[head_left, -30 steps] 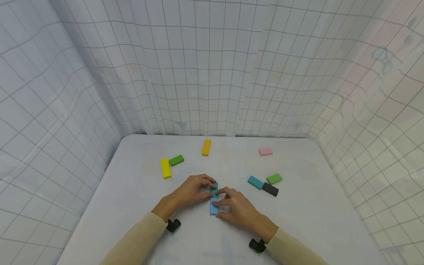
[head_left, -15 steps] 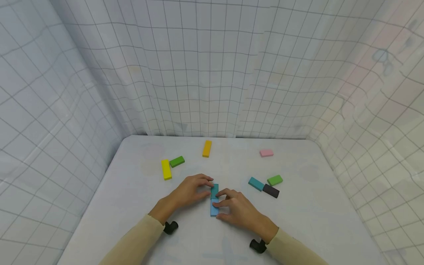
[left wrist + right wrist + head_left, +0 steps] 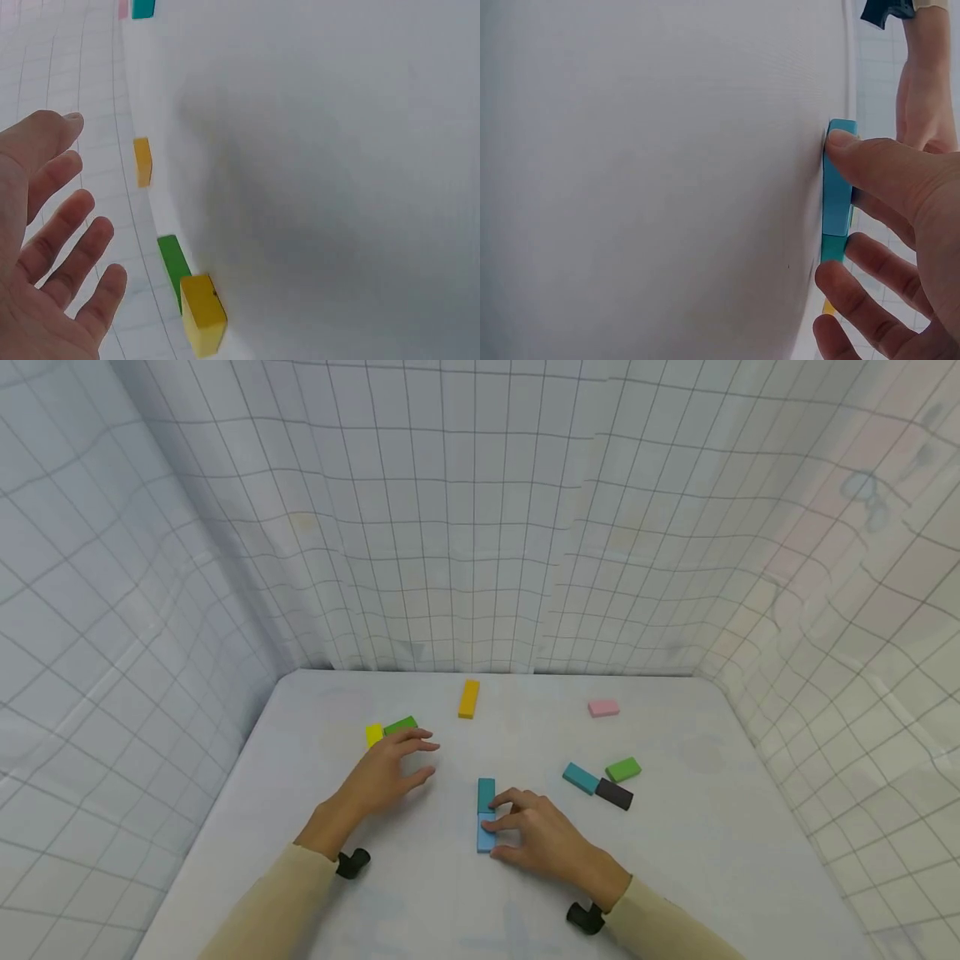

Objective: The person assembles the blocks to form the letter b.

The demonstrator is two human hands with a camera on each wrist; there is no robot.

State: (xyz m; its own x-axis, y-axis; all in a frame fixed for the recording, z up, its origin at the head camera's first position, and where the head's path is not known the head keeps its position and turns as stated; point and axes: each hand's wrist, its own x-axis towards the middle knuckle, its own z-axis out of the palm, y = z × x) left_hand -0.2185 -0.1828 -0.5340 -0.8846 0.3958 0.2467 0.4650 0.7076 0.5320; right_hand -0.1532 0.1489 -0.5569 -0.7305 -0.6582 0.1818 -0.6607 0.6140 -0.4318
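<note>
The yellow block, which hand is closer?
Left. The left hand is close, partly hiding the yellow block in the head view; the right hand is farther off, touching the light blue block.

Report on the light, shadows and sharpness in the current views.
Head view: soft light, no harsh glare, only a faint shadow near the left hand; left wrist view: a broad, soft-edged shadow on the table, the gridded cloth pale and washed out; right wrist view: table dimmer toward the left edge, blue block fairly crisp.
</note>
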